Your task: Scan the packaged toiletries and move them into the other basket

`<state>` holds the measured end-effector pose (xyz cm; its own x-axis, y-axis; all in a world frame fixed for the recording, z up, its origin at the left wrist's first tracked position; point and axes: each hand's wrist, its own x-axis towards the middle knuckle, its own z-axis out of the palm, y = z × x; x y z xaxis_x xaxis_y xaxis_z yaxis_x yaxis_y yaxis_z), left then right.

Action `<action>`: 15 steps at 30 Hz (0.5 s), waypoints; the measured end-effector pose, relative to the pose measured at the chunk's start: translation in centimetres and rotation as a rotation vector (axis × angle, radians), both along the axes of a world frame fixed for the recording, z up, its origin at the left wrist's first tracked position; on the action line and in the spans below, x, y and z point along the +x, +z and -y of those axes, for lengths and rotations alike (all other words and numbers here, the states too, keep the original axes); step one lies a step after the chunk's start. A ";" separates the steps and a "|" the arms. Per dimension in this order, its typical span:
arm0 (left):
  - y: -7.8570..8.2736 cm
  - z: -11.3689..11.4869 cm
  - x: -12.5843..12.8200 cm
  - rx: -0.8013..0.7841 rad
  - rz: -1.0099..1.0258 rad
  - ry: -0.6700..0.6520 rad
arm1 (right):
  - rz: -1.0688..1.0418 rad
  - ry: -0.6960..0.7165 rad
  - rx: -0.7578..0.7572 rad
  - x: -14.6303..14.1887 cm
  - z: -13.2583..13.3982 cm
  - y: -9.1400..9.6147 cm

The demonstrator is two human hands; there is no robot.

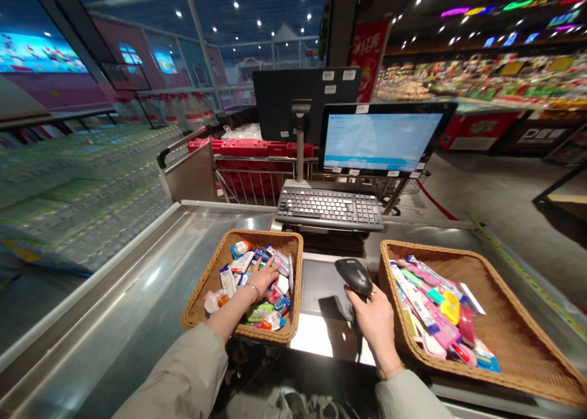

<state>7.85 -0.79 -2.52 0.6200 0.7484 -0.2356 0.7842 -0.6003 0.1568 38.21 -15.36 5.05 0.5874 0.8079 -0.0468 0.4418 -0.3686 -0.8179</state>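
Note:
My left hand [262, 278] reaches into the left wicker basket [198, 303] and rests on the pile of small packaged items [250, 284], fingers spread over a packet. My right hand [375, 318] is closed round the handle of a black barcode scanner [354, 274], whose head points up over the dark scan plate [321, 284] between the two baskets. The right wicker basket [518, 339] holds several toothbrush packs [435, 309] along its left side.
A keyboard [330, 208] and a lit monitor [380, 139] stand behind the baskets on the steel checkout counter [137, 296]. A second screen [305, 101] faces away. A shopping trolley with red baskets [250, 162] stands behind. Store shelves fill the far right.

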 end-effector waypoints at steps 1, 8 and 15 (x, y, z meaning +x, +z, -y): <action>0.2 0.0 0.0 -0.005 0.005 0.006 | -0.001 0.001 0.002 0.0 0.0 0.0; 1.0 0.2 0.0 -0.002 -0.019 -0.013 | -0.010 0.016 0.019 0.0 -0.3 0.0; 1.1 0.9 -0.4 -0.032 -0.051 0.001 | -0.003 0.027 0.061 0.2 -0.3 0.4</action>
